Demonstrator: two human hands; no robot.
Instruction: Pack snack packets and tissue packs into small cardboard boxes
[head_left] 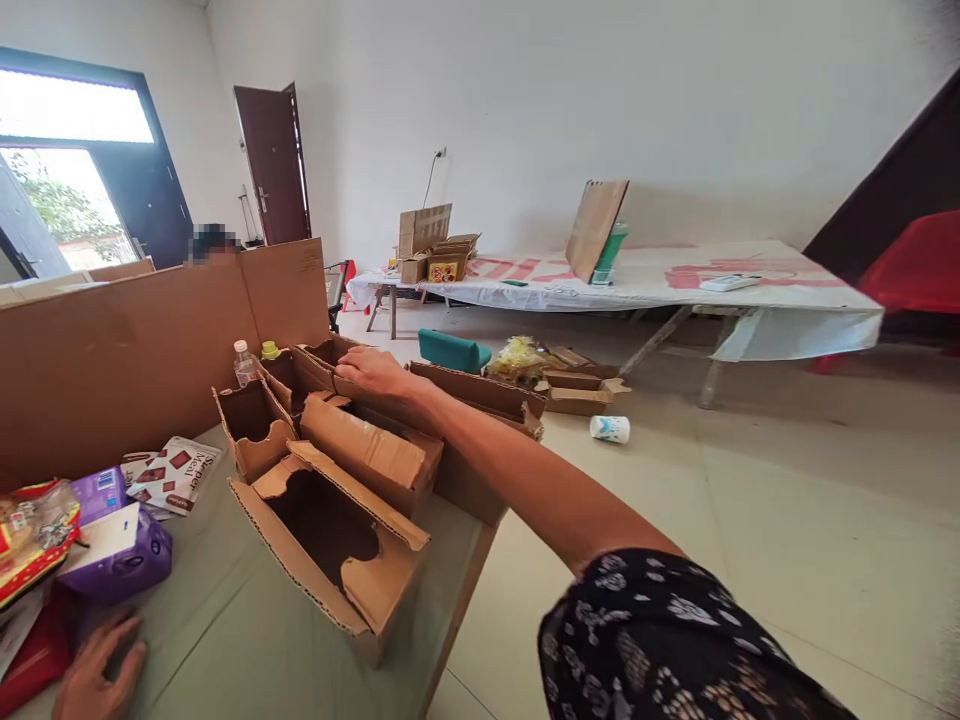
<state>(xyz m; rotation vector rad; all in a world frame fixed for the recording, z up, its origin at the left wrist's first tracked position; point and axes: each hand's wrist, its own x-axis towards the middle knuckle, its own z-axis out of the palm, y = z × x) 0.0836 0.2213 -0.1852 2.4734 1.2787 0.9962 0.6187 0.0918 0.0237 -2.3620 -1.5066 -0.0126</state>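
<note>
My right hand [375,372] reaches across the table and rests on the rim of the far cardboard box [480,392], fingers curled over its flap. My left hand [94,672] lies at the table's near left corner, fingers spread beside a red packet [34,660]. Between them stand several torn open cardboard boxes; the nearest one [337,545] shows an empty inside. A purple packet [120,555] lies just above my left hand.
A tall cardboard sheet [127,350] walls the table's far side; a person's head shows behind it. A water bottle [244,362] stands by the boxes. On the floor lie a white cup [609,428], a teal stool [452,350] and cartons. A long covered table [750,290] stands at the back.
</note>
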